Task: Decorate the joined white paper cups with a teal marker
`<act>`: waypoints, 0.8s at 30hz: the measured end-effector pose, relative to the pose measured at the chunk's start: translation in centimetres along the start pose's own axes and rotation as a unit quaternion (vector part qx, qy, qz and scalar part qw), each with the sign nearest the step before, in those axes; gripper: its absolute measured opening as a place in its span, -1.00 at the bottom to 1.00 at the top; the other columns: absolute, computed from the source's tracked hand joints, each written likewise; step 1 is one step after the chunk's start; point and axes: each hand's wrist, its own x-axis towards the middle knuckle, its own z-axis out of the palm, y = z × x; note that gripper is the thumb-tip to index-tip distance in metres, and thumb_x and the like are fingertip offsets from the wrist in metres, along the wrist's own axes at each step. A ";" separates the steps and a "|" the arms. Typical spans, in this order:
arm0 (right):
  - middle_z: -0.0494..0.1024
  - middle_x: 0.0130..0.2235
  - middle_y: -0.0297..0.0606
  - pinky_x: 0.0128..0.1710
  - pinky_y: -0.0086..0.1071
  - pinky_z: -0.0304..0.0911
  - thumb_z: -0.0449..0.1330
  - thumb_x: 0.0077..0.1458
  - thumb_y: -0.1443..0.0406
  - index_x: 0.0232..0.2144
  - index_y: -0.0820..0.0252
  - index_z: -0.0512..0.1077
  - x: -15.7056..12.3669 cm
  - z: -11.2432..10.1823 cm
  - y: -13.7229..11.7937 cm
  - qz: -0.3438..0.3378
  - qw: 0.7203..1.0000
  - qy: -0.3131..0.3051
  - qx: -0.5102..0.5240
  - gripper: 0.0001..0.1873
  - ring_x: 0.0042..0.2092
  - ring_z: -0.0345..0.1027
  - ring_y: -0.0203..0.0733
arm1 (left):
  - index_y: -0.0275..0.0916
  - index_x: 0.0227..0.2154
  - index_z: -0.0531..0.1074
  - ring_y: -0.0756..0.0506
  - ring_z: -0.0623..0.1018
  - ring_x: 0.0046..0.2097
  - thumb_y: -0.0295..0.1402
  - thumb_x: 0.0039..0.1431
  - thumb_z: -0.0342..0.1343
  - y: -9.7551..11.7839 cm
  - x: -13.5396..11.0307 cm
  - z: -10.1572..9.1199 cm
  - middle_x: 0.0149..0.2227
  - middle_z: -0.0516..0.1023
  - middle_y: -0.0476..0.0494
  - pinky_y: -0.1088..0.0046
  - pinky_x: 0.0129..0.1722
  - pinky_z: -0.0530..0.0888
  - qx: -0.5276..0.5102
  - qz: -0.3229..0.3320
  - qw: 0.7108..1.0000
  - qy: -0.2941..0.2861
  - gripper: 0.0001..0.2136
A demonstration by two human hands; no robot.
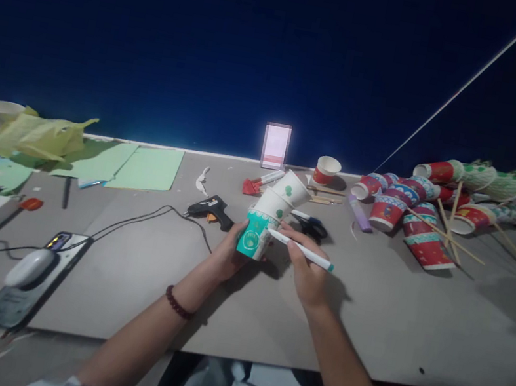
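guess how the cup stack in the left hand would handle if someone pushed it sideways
The cup stack would probably feel light, since its cups look like thin paper. A firm push might make it give at the joins, where one cup meets the next. Its round, tapered sides suggest it could roll if laid down.

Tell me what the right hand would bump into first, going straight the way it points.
Probably the teal cup: the right hand points forward-left at it, and the tip of its white pen seems to touch it, though depth is unclear.
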 end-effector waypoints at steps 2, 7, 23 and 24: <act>0.65 -0.08 -0.24 0.06 -0.17 0.37 0.17 0.17 0.22 -0.21 0.06 0.58 0.0 0.0 0.0 0.005 1.000 0.013 -0.010 -0.79 0.02 0.50 -0.04 | -0.34 -0.29 0.53 -0.14 0.57 -0.38 -0.16 0.22 0.01 0.0 0.0 0.0 -0.38 0.61 -0.23 0.40 -0.49 0.47 0.001 0.000 1.000 0.004 -0.67; 0.65 -0.09 -0.27 0.05 -0.17 0.38 0.17 0.17 0.21 -0.21 0.03 0.58 0.1 0.0 -0.1 0.000 1.000 0.012 -0.008 -0.79 0.01 0.51 -0.04 | -0.33 -0.27 0.53 -0.14 0.58 -0.37 -0.16 0.23 0.00 -0.1 0.1 -0.1 -0.37 0.61 -0.23 0.40 -0.49 0.47 0.005 0.003 1.000 0.001 -0.67; 0.65 -0.07 -0.25 0.08 -0.14 0.35 0.17 0.16 0.24 -0.24 0.05 0.59 0.0 0.0 -0.3 0.002 1.000 0.005 -0.005 -0.80 0.03 0.49 -0.03 | -0.34 -0.28 0.53 -0.15 0.57 -0.37 -0.18 0.23 -0.01 0.0 0.1 -0.1 -0.38 0.61 -0.24 0.40 -0.49 0.46 0.007 0.004 1.000 0.004 -0.67; 0.65 -0.06 -0.25 0.10 -0.12 0.33 0.17 0.15 0.25 -0.26 0.05 0.60 0.0 -0.1 -0.2 0.002 1.000 -0.003 -0.002 -0.81 0.05 0.48 -0.01 | -0.34 -0.28 0.53 -0.15 0.57 -0.37 -0.17 0.23 -0.01 -0.1 0.1 -0.1 -0.38 0.60 -0.24 0.40 -0.49 0.46 0.006 0.005 1.000 0.005 -0.67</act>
